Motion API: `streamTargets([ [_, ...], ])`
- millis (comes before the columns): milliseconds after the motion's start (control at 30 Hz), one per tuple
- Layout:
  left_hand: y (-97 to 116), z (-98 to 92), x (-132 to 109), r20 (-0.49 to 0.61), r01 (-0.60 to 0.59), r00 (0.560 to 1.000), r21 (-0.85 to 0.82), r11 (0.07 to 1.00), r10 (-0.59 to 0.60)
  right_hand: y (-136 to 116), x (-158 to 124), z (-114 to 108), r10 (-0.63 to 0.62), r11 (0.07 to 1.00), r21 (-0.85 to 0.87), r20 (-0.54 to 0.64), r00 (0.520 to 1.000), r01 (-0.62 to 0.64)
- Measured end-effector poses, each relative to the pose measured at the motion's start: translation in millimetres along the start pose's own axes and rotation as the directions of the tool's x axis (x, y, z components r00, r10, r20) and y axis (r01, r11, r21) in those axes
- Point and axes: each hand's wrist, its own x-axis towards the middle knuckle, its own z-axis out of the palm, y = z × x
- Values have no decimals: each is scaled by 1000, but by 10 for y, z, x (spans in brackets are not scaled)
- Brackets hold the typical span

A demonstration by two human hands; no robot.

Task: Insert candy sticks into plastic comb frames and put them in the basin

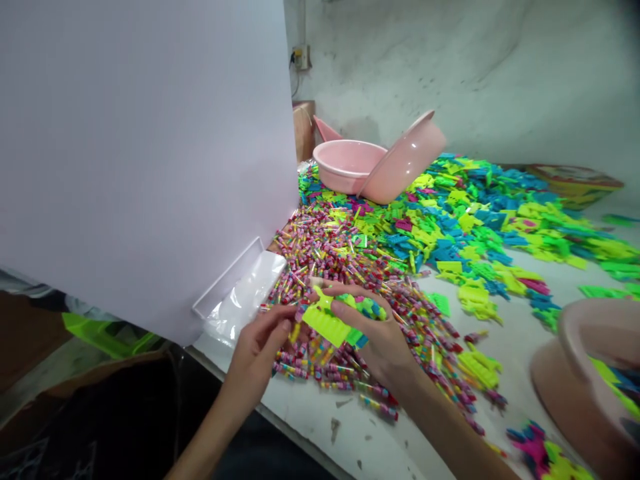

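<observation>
My right hand [373,340] grips a neon green comb-shaped plastic piece [325,325] together with other green and blue pieces. My left hand [257,353] is next to that piece, its fingertips pinched close together. I cannot tell whether they hold anything. Striped pink and multicoloured sticks [340,267] lie in a loose heap under and beyond both hands. Farther back spreads a pile of neon green, blue and magenta plastic pieces [465,227].
Both hands work over a white table [520,327]. A tall white board [140,160] stands to the left, with a clear plastic bag [243,300] at its base. Pink basins [345,167] stand at the back, and another pink basin [585,393] sits at lower right.
</observation>
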Motion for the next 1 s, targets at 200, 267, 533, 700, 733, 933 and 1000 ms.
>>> streamTargets([
  [200, 38, 73, -20, 1, 50, 999, -33, 998, -50, 8, -24, 7, -8, 995, -98, -10, 1000, 7],
  [267, 56, 73, -17, 18, 42, 999, -80, 996, -41, 4, -16, 9, 0, 999, -49, -19, 1000, -1],
  [533, 128, 40, 30, 121, 10, 992, -213, 977, 16, 18, -17, -8, -110, 984, -141, -34, 993, 104],
  [700, 80, 6, 27, 136, -5, 990, -244, 970, 39, 32, -43, 24, -205, 952, -228, 11, 979, 202],
  [733, 74, -11, 18, 154, -11, 987, -212, 977, 44, 32, -44, 30, -222, 948, -233, 10, 975, 219],
  [933, 194, -41, -72, 85, -43, 996, 277, 960, 20, 58, -41, 27, -303, 921, -251, 11, 953, 296],
  [1000, 250, -21, -75, 122, -73, 992, 366, 928, 30, 71, -47, 20, -323, 911, -261, 26, 946, 319],
])
